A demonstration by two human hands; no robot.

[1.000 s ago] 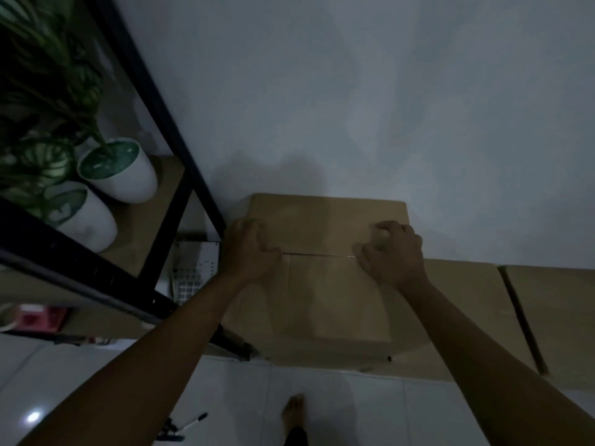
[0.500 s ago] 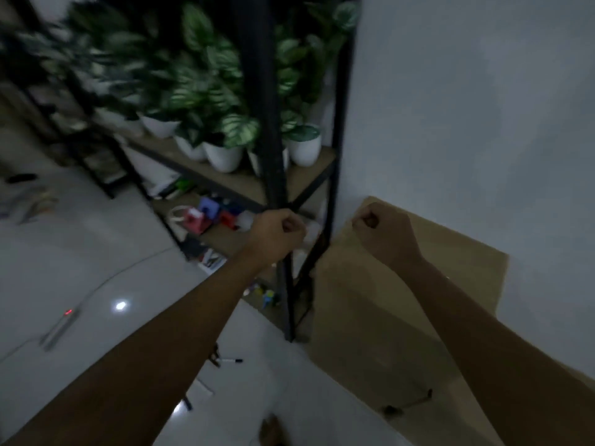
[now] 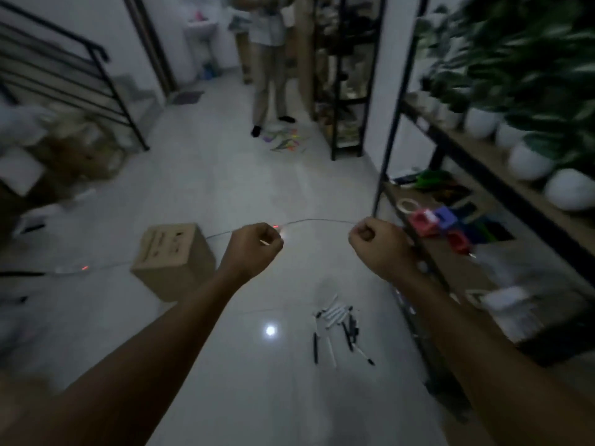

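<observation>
Though faint, cable (image 3: 317, 220) crosswise, left to right

Dim, motion-blurred edges, lamp glare on floor (image 3: 225, 194).

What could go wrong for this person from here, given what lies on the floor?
The thin cable stretches across the dim, glossy floor and could catch a foot. The loose pens could roll underfoot and cause a slip. The cardboard box stands by the cable, easy to bump in this light.
</observation>
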